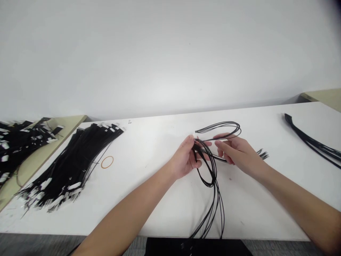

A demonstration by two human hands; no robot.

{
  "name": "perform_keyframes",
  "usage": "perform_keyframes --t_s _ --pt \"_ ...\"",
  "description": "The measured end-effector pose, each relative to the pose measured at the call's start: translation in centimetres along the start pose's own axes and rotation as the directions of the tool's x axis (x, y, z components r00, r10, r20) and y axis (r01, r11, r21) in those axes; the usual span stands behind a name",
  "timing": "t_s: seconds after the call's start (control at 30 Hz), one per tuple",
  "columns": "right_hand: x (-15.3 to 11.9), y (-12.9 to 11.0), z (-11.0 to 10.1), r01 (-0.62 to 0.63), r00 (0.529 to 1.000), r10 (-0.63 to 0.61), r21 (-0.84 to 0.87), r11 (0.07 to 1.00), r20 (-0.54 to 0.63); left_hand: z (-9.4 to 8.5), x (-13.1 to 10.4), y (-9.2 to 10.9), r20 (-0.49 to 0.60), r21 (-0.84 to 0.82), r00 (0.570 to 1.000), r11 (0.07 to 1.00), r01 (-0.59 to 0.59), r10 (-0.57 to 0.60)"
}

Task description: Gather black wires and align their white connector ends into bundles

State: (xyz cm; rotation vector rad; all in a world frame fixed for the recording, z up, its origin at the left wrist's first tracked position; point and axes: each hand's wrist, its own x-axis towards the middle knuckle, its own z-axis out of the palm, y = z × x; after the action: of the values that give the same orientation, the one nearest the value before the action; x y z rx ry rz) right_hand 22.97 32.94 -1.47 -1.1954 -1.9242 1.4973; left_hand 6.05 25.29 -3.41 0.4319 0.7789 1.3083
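The left hand [188, 160] has its fingers closed on the black cables [214, 177], beside a small white piece [195, 135]. The right hand [238, 151] has its fingers curled at a loop; whether they grip it or only touch it, one cannot tell. The cables are between the hands and below them, above the white table [149, 206]. Coiling looks partway: several loops are formed, but long lengths trail over the near edge and loose ends [263, 154] show past the right wrist. No tie is visible around the loops, so the coil appears unsecured.

Farther left, an orange band [107, 162] lies near a big pile [87, 153] of straight black cables; another pile [23, 149] sits beyond. Rightward lies a separate bundle [306, 135].

The piles carry white tags or connectors, with no readable text. Small dark characters [129, 122] mark the table's far side, too blurred to read; no brand shows.
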Motion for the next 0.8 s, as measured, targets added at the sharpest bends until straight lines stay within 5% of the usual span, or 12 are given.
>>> perform_keyframes --t_s 0.1,0.33,0.43,0.57,0.63,0.7,0.8 --pt "0.7 0.2 0.0 -0.054 0.997 0.034 0.27 0.961 0.076 0.5 -0.2 -0.2 0.03 0.05 0.999 0.998 0.03 -0.032" --pt "0.4 0.1 0.5 -0.079 0.994 0.032 0.516 0.853 0.101 0.9 -0.2 -0.4 0.016 0.104 1.0 0.994 -0.015 0.013" --pt "-0.2 -0.3 0.7 0.038 0.992 0.032 0.53 0.847 -0.122 0.8 0.0 -0.7 -0.052 0.106 0.996 0.992 -0.065 0.071" --pt "-0.7 -0.6 0.6 0.249 0.899 0.036 0.575 0.779 -0.437 1.0 0.1 -1.3 -0.175 0.097 0.977 0.99 -0.106 0.122" --pt "-0.9 -0.4 0.8 0.248 0.932 -0.075 0.474 0.845 -0.355 1.1 0.0 -1.4 -0.172 0.103 0.978 0.989 -0.104 0.121" --pt "-1.1 -0.2 1.1 0.191 0.978 -0.154 0.303 0.933 -0.144 1.1 -0.1 -1.4 -0.141 0.099 0.985 0.991 -0.087 0.101" --pt "-1.3 -0.1 1.4 0.106 0.993 -0.111 0.127 0.986 0.036 0.7 -0.3 -0.9 -0.091 0.062 0.996 0.998 -0.007 0.013"
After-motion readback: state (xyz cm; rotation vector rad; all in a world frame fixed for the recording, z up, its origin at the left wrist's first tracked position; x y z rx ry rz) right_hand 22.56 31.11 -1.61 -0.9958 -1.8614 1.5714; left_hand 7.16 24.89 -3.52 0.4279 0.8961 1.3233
